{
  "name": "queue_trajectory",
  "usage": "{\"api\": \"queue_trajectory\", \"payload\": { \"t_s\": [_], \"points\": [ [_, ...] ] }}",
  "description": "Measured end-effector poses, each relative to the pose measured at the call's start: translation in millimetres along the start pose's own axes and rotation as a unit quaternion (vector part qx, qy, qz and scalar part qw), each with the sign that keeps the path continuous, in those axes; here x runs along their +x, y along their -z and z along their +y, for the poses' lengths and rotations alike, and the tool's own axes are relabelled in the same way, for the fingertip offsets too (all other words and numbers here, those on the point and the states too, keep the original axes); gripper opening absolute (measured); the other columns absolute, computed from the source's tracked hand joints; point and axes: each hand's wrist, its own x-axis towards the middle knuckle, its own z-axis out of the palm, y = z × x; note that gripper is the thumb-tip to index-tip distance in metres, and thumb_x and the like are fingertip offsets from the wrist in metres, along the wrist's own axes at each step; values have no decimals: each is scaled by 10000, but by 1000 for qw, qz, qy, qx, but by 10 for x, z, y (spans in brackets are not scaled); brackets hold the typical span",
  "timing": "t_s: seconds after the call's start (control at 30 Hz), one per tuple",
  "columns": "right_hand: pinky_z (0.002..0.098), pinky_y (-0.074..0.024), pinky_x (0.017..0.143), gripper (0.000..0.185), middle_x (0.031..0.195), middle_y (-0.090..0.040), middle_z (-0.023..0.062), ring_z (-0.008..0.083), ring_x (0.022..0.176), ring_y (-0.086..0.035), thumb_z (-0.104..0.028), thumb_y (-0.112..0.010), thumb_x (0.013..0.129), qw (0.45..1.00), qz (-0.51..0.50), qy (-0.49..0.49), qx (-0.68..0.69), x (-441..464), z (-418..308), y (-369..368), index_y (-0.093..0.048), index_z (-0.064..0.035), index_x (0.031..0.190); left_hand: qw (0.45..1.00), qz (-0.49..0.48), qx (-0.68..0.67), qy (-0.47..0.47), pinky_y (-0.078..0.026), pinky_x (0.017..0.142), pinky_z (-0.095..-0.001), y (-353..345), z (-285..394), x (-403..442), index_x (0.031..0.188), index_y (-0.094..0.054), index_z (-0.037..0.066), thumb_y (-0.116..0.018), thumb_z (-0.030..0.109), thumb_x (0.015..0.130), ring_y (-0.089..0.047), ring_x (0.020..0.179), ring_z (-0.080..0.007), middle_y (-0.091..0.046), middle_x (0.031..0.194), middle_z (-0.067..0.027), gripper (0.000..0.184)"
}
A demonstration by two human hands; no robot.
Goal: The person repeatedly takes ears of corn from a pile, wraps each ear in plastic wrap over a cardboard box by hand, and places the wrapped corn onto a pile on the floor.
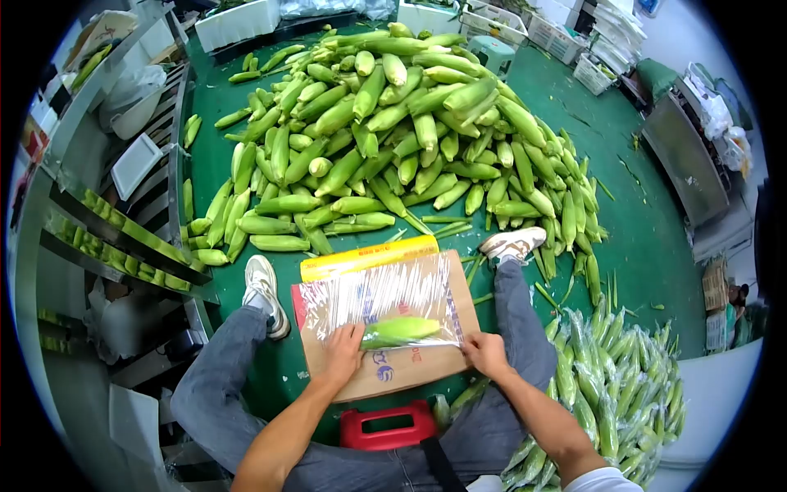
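A green ear of corn in its husk lies crosswise on clear plastic wrap, which is spread over a flattened cardboard sheet between my legs. My left hand is at the ear's left end, fingers closed at the film beside it; the ear partly hides the grip. At the right, my right hand pinches the film's near corner, apart from the ear. A yellow roll box lies along the far edge of the cardboard.
A large heap of unwrapped corn covers the green floor ahead. Film-wrapped ears are piled at my right. A red plastic handled object sits between my thighs. Metal shelving stands left; a green stool and crates are behind.
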Motion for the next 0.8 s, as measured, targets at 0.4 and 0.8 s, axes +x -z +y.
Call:
{"api": "queue_trajectory", "payload": {
  "t_s": [0.4, 0.8],
  "points": [
    [405, -540, 613, 150, 743, -688, 143, 304, 651, -688, -136, -742, 847, 974, -12, -136, 180, 1285, -577, -997, -659, -26, 906, 997, -64, -11, 50, -435, 1027, -464, 195, -46, -21, 1310, -577, 33, -815, 143, 766, -541, 1141, -408, -602, 1191, -198, 605],
    [516, -492, 857, 369, 1047, -632, 199, 420, 1002, -603, -252, -765, 865, 950, -246, 190, -19, -173, -629, -171, -613, -79, 1153, 983, -170, 71, -6, -382, 1078, -500, 287, 353, -639, 1333, -608, 94, -729, 350, 877, -548, 1178, -347, -636, 1111, -142, 538]
  ]
}}
